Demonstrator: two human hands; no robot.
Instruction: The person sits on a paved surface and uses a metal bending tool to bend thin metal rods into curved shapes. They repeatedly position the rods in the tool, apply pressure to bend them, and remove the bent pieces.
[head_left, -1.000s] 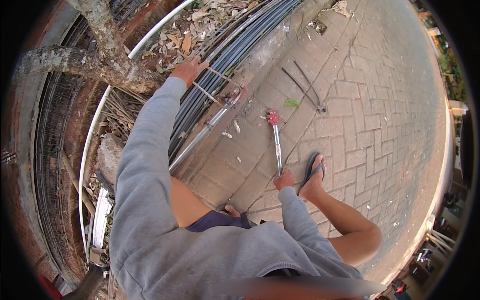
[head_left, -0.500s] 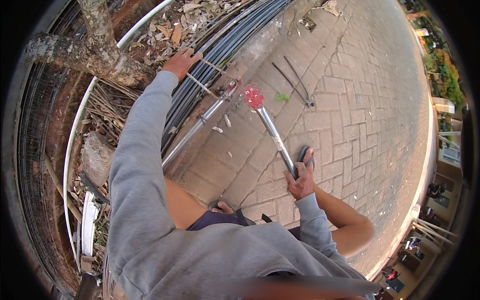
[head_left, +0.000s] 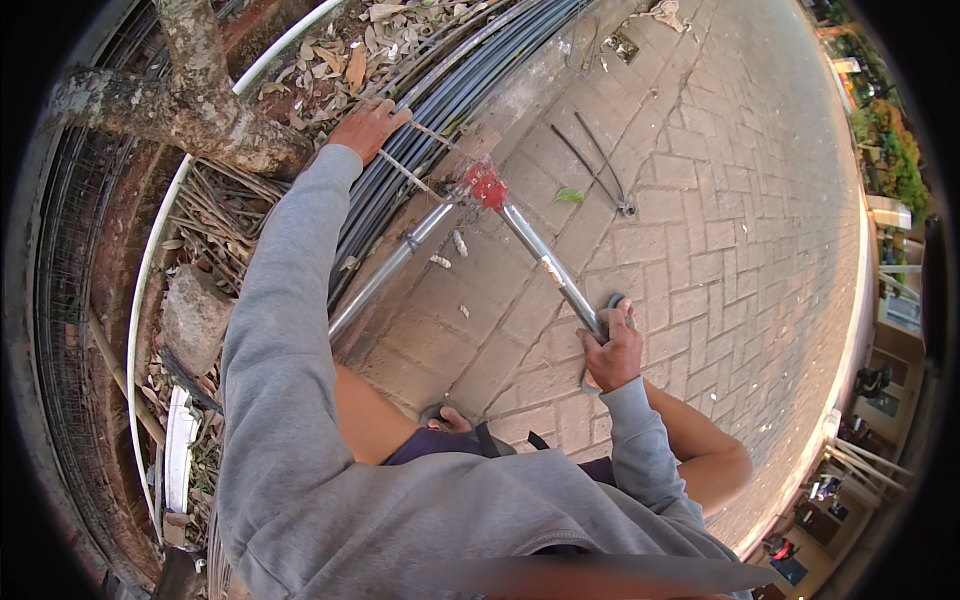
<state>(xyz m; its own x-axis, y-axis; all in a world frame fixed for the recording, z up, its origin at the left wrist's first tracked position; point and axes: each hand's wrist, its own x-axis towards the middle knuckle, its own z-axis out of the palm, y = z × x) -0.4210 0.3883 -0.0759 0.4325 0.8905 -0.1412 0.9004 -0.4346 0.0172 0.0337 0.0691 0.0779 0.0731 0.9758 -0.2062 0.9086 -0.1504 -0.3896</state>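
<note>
My left hand [head_left: 364, 130] grips a bent thin steel rod [head_left: 410, 173], whose two prongs reach toward a metal fitting at the end of a long steel tube [head_left: 387, 270] along the curb. My right hand [head_left: 616, 348] is wrapped round the lower end of a chrome bar [head_left: 543, 260]. Its red head [head_left: 486, 187] is over that fitting, and the junction behind it is partly hidden. Small pale pieces [head_left: 460, 243] lie on the pavers nearby.
Bundled dark rods [head_left: 470, 70] line the curb. A tree trunk [head_left: 215, 130], white pipe [head_left: 143, 320], rock [head_left: 197, 312] and dry leaves are at left. Another bent rod [head_left: 610, 190] lies on the pavers [head_left: 740, 250]. My sandalled feet are below.
My right hand has raised the chrome bar from low over the pavers and swung its red head up and left onto the fitting. My left hand stays on the bent rod.
</note>
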